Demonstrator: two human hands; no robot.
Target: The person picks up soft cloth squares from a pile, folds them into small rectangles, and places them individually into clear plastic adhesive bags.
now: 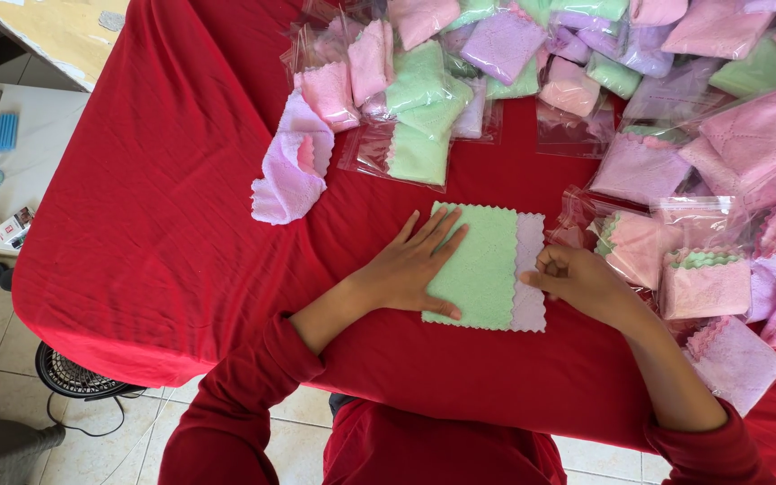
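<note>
Left hand (401,269) lies flat, fingers spread, pinning the green cloth (476,265) on the red worktop (181,224), long axis running away from the person, while the right hand (581,280) pinches the lilac cloth (530,269) edge peeking out rightward.

We wear a red top with long sleeves. The sleeves are pushed up, so the fabric is bunched in soft folds near both elbows and the forearms are bare. Our left hand (406,269) and our right hand (581,283) are bare too, without gloves. We see no ring, watch or bracelet. The cloth of the top is plain, without any pattern.
</note>
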